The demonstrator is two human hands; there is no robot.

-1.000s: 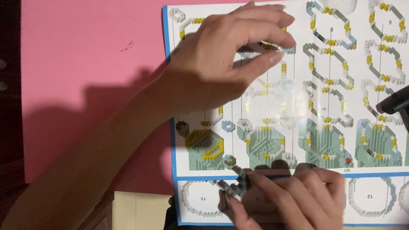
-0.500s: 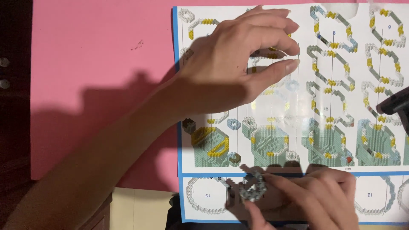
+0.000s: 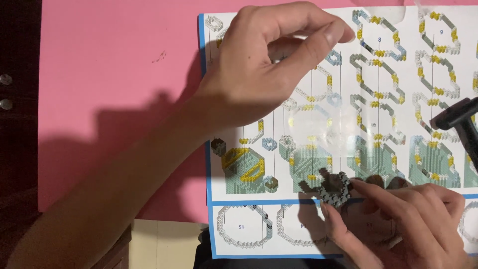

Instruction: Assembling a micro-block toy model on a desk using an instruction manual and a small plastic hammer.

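My left hand [image 3: 259, 74] hovers over the upper left of a printed building-instruction sheet [image 3: 398, 99]. Its thumb presses against the fingertips in a pinch, and I cannot make out anything between them. My right hand [image 3: 403, 219] is at the bottom right. Thumb and forefinger grip a small grey ring-shaped brick assembly [image 3: 334, 188], which rests on the sheet just above its blue dividing line. The sheet shows rows of grey, yellow and teal brick diagrams.
The sheet lies on a pink surface [image 3: 114, 74]. A black tool-like object [image 3: 460, 119] juts in from the right edge. A beige box [image 3: 164, 244] sits below the pink surface. Two round studs [image 3: 6, 92] show on the dark strip at far left.
My right hand has carried the grey assembly up and to the right on the sheet. My left hand stays over the sheet's upper left, still pinched.
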